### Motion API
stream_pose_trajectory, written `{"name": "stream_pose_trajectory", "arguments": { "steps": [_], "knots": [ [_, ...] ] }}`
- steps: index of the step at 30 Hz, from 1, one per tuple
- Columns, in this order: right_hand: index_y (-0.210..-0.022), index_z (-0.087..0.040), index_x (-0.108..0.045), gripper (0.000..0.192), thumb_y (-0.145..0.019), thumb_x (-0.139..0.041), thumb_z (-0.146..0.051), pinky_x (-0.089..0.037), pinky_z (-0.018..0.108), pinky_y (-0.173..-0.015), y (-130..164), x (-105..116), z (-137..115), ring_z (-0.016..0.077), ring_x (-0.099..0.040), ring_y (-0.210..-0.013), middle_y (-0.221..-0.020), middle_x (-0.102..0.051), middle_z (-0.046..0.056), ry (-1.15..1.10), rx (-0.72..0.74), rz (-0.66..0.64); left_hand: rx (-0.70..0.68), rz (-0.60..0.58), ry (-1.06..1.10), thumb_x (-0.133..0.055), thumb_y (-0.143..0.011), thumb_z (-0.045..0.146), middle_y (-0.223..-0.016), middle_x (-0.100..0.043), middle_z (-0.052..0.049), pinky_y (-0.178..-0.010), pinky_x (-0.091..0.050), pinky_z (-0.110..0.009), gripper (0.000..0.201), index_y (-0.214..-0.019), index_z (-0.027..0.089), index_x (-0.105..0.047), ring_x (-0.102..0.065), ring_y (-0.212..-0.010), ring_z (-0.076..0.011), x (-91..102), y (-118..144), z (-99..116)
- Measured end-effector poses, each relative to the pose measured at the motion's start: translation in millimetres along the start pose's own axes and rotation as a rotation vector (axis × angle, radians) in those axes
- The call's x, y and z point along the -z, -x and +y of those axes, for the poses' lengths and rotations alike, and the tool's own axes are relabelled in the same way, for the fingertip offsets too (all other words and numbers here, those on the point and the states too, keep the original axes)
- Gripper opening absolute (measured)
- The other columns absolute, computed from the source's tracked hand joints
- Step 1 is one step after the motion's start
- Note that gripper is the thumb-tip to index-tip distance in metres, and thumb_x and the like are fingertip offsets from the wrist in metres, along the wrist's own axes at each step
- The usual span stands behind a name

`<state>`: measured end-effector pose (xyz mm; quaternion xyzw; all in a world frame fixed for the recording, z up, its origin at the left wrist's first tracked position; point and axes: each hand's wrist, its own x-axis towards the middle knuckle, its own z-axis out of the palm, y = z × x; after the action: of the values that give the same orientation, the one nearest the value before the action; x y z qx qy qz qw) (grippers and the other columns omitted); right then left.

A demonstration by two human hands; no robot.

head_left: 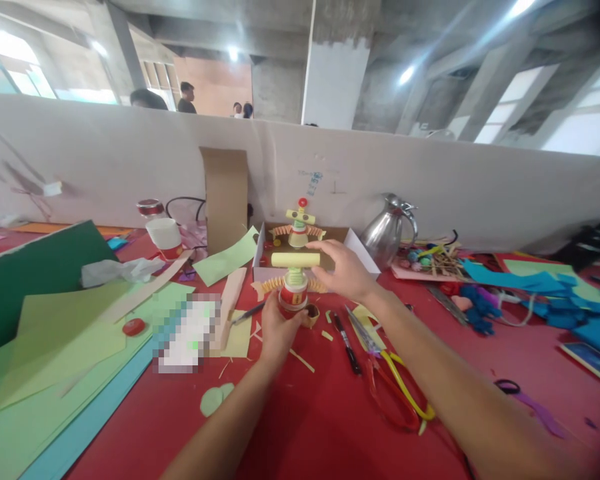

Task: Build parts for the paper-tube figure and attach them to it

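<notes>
Yellow paper makes the roll that tops the figure, which is upright in front of the white box, over the red bench; whether its base rests there I cannot tell. The left hand has its fingers wrapped round the lower cup. The right hand is beside the roll's end, fingers and thumb apart; whether a fingertip touches the roll is unclear.

The figure seems well along: cup body, pleated arms, green neck and roll are all in place. A second figure, at the box, also has dark eyes and a red knob. Neither shows on the one in hand, so, judged by that match, the face and top appear undone. Paper scraps, a marker and scissors lie near.

Blue handwriting marks the white wall, too small to read. Gold print shows on the cup's red band, also illegible, as is the marker's lettering.
</notes>
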<state>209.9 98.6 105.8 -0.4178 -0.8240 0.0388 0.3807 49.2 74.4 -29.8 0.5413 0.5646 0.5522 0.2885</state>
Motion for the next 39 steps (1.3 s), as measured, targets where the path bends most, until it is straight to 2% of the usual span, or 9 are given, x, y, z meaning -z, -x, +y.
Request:
{"name": "stream_pose_trajectory", "arguments": {
  "steps": [5, 11, 17, 21, 23, 26, 28, 32, 39],
  "knots": [
    [-0.131, -0.025, -0.055, 0.059, -0.074, -0.063, -0.009, -0.039, 0.045, -0.111, -3.6, 22.0, -13.7, 0.0257, -0.052, -0.128, -0.135, -0.057, 0.008, 0.014, 0.033, -0.09, -0.045, 0.013, 0.087, -0.078, -0.064, 0.025, -0.116, -0.066, -0.009, -0.099, -0.045, -0.042, 0.053, -0.114, 0.02, -0.062, -0.062, -0.109, -0.0268, -3.7, -1.6, 0.0],
    [-0.112, -0.024, -0.07, 0.023, -0.091, -0.06, -0.028, -0.048, 0.044, -0.101, -21.3, 22.4, -22.4, 0.0238, -0.062, -0.115, -0.121, -0.068, 0.008, -0.031, -0.072, -0.073, -0.016, 0.003, 0.133, -0.077, -0.066, 0.028, -0.111, -0.067, -0.009, -0.093, -0.047, -0.04, 0.046, -0.108, 0.018, -0.062, -0.064, -0.104, -0.0264, -5.7, -5.0, 4.8],
    [-0.116, -0.025, -0.071, 0.026, -0.091, -0.064, -0.028, -0.052, 0.049, -0.096, -20.8, 6.2, -25.2, 0.0281, -0.066, -0.111, -0.12, -0.072, 0.009, 0.003, -0.139, -0.124, 0.081, 0.05, 0.008, -0.083, -0.056, 0.03, -0.108, -0.064, -0.01, -0.099, -0.043, -0.048, 0.061, -0.11, 0.018, -0.057, -0.058, -0.114, -0.0329, 11.3, 12.2, 6.3],
    [-0.115, -0.026, -0.072, 0.026, -0.09, -0.064, -0.025, -0.053, 0.05, -0.096, -12.7, 1.7, -20.3, 0.0275, -0.067, -0.111, -0.119, -0.072, 0.007, -0.022, -0.136, -0.109, 0.073, 0.142, 0.063, -0.074, -0.07, 0.032, -0.104, -0.062, -0.007, -0.081, -0.051, -0.039, 0.041, -0.104, 0.019, -0.055, -0.062, -0.091, -0.0222, 30.9, 31.6, 30.9],
    [-0.113, -0.026, -0.072, 0.025, -0.09, -0.064, -0.023, -0.052, 0.049, -0.098, -10.7, 0.2, -18.5, 0.0266, -0.067, -0.111, -0.12, -0.072, 0.007, -0.046, -0.148, -0.1, 0.095, 0.093, 0.209, -0.069, -0.078, 0.035, -0.093, -0.062, -0.005, -0.063, -0.05, -0.03, 0.032, -0.102, 0.019, -0.056, -0.06, -0.07, -0.015, 33.5, 29.4, 50.4],
    [-0.114, -0.026, -0.072, 0.027, -0.089, -0.063, -0.019, -0.052, 0.047, -0.099, -9.5, -0.2, -18.5, 0.0254, -0.067, -0.111, -0.119, -0.073, 0.006, -0.08, -0.179, -0.104, 0.13, 0.041, 0.364, -0.071, -0.078, 0.039, -0.089, -0.064, -0.003, -0.044, -0.043, -0.023, 0.046, -0.117, 0.02, -0.053, -0.056, -0.052, -0.0099, 26.1, 9.8, 71.4],
    [-0.116, -0.025, -0.071, 0.03, -0.088, -0.063, -0.018, -0.053, 0.046, -0.097, -8.5, 0.4, -18.9, 0.0247, -0.068, -0.109, -0.119, -0.073, 0.006, -0.092, -0.197, -0.111, 0.123, 0.039, 0.429, -0.076, -0.073, 0.035, -0.098, -0.066, -0.006, -0.039, -0.041, -0.023, 0.053, -0.117, 0.021, -0.05, -0.054, -0.045, -0.0074, 17.1, -6.3, 74.9],
    [-0.117, -0.026, -0.07, 0.031, -0.089, -0.061, -0.019, -0.054, 0.045, -0.095, -4.9, -1.3, -14.3, 0.0239, -0.069, -0.105, -0.118, -0.073, 0.005, -0.115, -0.212, -0.091, 0.113, 0.077, 0.576, -0.08, -0.065, 0.024, -0.126, -0.06, -0.014, -0.036, -0.045, -0.023, 0.053, -0.101, 0.022, -0.041, -0.056, -0.042, -0.0051, 1.7, -24.7, 67.2],
    [-0.119, -0.027, -0.068, 0.031, -0.091, -0.057, -0.019, -0.052, 0.043, -0.098, -1.3, -7.8, -3.2, 0.0222, -0.067, -0.111, -0.12, -0.072, 0.004, -0.159, -0.159, -0.06, 0.128, 0.028, 0.659, -0.084, -0.063, 0.029, -0.12, -0.063, -0.013, -0.036, -0.047, -0.022, 0.059, -0.1, 0.022, -0.038, -0.057, -0.04, -0.0051, -5.4, -27.2, 58.9]
  ]
}}
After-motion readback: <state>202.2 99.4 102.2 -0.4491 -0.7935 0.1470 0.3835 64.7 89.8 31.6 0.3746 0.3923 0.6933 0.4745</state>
